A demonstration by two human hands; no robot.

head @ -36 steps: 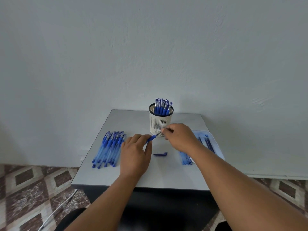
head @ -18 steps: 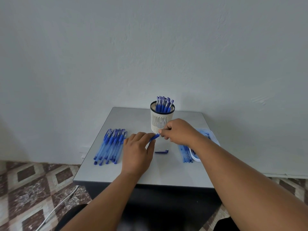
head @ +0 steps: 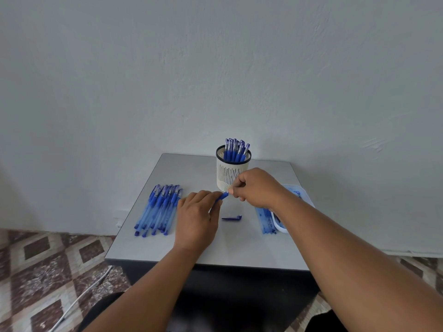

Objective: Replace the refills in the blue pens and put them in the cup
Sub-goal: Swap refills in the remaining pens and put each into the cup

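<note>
I have my left hand (head: 197,219) curled round the barrel of a blue pen (head: 221,196), its grip end poking out toward the far right, and I take it I hold it low and steady over the table (head: 187,173) so the other hand can work at the tip. My right hand (head: 257,186) pinches something small at that tip with thumb and forefinger; whether it is the nib section or the refill itself I cannot tell, it is too small and mostly hidden by the fingers. I judge this to be the unscrewing or drawing-out step on this one pen. Its cap (head: 232,218) lies loose on the table just near of the two hands, set aside within easy reach for closing up. The cup (head: 233,174), white and slotted with a dark rim, stands just beyond my right hand and already holds a bunch of capped pens (head: 236,149). To the left a row of pens (head: 159,209) lies side by side, waiting, as I read it. On the right, partly under my forearm, sits a shallow tray (head: 303,191) and beside it a loose bundle of refills (head: 266,220). My right forearm crosses over both, so reaching a fresh refill means pulling that arm back first.
</note>
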